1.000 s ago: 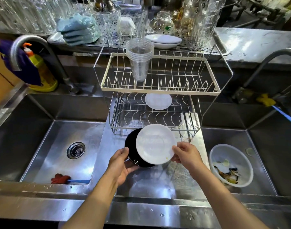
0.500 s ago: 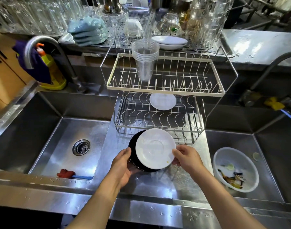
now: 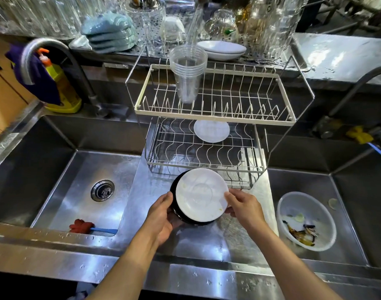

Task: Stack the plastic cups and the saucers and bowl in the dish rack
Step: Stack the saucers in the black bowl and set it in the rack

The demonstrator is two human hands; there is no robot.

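A two-tier wire dish rack (image 3: 215, 118) stands between the two sinks. A stack of clear plastic cups (image 3: 187, 72) sits upright in its top tier. One white saucer (image 3: 211, 131) lies on the lower tier. In front of the rack, my right hand (image 3: 243, 206) pinches the right edge of a second white saucer (image 3: 201, 194), tilted toward me. My left hand (image 3: 161, 215) cups a black bowl (image 3: 176, 210) from the left, just behind and under that saucer, which hides most of the bowl.
A left sink basin (image 3: 81, 191) holds a red-headed brush (image 3: 81, 226). The right sink holds a white plastic bowl (image 3: 306, 219) with food scraps. A faucet (image 3: 55, 50) and yellow soap bottle (image 3: 64, 92) stand back left. Glassware and plates crowd the rear shelf.
The saucer has tipped more toward me, showing its inner ring. Both hands and the dishes stay in front of the rack while the view drifted closer and slightly down.
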